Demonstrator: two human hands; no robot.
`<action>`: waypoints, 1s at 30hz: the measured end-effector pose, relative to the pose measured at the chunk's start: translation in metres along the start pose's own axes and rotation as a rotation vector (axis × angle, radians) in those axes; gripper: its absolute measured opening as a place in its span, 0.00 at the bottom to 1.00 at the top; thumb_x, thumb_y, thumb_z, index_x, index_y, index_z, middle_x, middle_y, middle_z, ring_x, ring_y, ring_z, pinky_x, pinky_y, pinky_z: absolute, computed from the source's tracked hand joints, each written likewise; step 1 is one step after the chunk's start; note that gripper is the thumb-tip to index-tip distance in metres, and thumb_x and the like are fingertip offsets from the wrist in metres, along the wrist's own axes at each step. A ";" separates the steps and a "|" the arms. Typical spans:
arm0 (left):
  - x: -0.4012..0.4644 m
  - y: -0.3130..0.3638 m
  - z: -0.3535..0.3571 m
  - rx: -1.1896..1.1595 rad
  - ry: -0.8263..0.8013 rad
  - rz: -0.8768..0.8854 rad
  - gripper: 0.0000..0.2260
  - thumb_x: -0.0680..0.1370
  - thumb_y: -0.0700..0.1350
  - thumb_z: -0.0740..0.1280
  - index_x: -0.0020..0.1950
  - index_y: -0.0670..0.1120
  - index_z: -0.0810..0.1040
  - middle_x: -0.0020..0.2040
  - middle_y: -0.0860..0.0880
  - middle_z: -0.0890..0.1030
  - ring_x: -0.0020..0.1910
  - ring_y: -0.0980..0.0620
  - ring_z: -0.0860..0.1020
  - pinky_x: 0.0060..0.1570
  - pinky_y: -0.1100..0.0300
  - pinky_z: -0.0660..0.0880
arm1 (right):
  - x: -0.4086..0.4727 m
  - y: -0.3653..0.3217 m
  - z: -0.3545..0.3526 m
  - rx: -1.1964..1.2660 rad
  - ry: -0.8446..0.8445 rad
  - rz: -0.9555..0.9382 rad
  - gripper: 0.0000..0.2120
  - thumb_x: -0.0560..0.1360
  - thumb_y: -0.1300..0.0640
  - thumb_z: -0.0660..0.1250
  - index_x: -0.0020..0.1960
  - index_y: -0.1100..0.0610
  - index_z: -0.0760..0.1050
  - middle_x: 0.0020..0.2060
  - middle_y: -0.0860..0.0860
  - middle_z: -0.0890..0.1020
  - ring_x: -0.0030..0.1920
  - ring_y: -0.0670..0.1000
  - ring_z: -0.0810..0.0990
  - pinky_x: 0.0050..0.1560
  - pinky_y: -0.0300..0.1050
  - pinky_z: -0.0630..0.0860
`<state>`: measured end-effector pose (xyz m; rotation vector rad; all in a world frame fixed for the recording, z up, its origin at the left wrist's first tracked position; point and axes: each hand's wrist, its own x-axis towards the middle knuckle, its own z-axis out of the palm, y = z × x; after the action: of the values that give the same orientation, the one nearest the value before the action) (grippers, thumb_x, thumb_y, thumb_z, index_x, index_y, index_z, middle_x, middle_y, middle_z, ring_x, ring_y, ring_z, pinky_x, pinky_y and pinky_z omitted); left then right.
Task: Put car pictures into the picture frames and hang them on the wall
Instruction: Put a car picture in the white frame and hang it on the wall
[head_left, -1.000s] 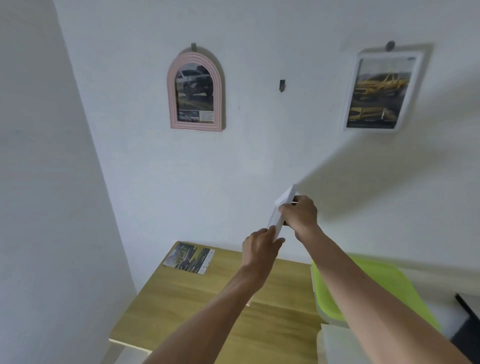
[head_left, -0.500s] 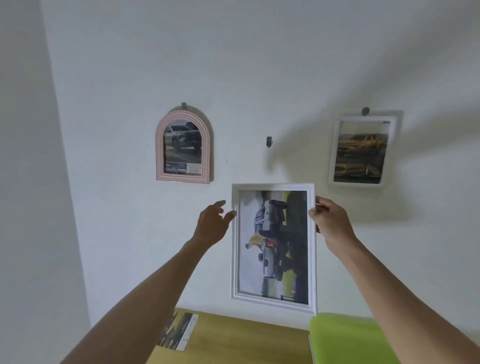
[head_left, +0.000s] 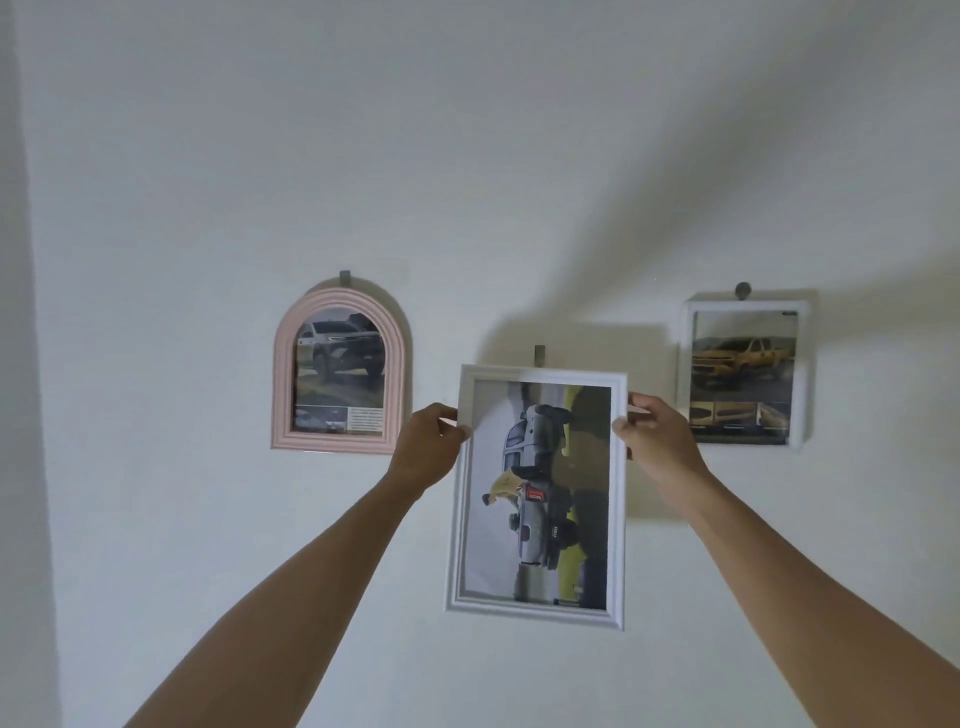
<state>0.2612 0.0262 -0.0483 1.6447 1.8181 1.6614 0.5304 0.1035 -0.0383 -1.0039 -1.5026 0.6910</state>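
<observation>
I hold a white rectangular picture frame (head_left: 537, 496) up against the wall, with a grey car picture lying sideways inside it. My left hand (head_left: 428, 448) grips its upper left edge and my right hand (head_left: 655, 436) grips its upper right edge. The frame's top edge sits just under a small grey wall hook (head_left: 540, 355). A pink arched frame (head_left: 340, 371) with a white car picture hangs to the left. A white frame (head_left: 744, 371) with a yellow car picture hangs to the right.
The white wall (head_left: 467, 156) fills the view, with a corner (head_left: 36, 364) running down the far left. Each hung frame sits on its own grey hook.
The view tilted up, so the table and green tray dropped out of sight. The frame rose toward the middle hook. My left hand, open half a second ago, now grips the frame's left edge.
</observation>
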 end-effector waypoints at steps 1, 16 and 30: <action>0.006 -0.001 0.001 -0.003 0.004 -0.008 0.07 0.78 0.44 0.69 0.56 0.46 0.78 0.41 0.50 0.82 0.37 0.49 0.81 0.41 0.55 0.78 | 0.005 0.000 0.004 0.007 0.018 -0.007 0.18 0.78 0.60 0.67 0.68 0.52 0.73 0.56 0.50 0.80 0.55 0.51 0.80 0.57 0.51 0.79; 0.046 -0.027 0.023 -0.010 0.051 0.066 0.08 0.77 0.42 0.69 0.55 0.43 0.79 0.44 0.49 0.82 0.44 0.47 0.81 0.51 0.49 0.80 | 0.032 0.020 0.037 -0.062 0.187 -0.105 0.16 0.78 0.60 0.69 0.65 0.52 0.75 0.51 0.48 0.81 0.51 0.52 0.79 0.50 0.43 0.75; 0.049 -0.025 0.026 -0.058 0.095 0.095 0.08 0.80 0.40 0.65 0.59 0.43 0.74 0.47 0.52 0.79 0.48 0.49 0.78 0.51 0.55 0.77 | 0.032 0.013 0.041 -0.012 0.215 -0.132 0.16 0.79 0.60 0.67 0.65 0.52 0.74 0.53 0.47 0.80 0.51 0.50 0.78 0.49 0.40 0.74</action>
<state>0.2473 0.0850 -0.0528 1.6794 1.7405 1.8432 0.4932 0.1425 -0.0419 -0.9472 -1.3722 0.4652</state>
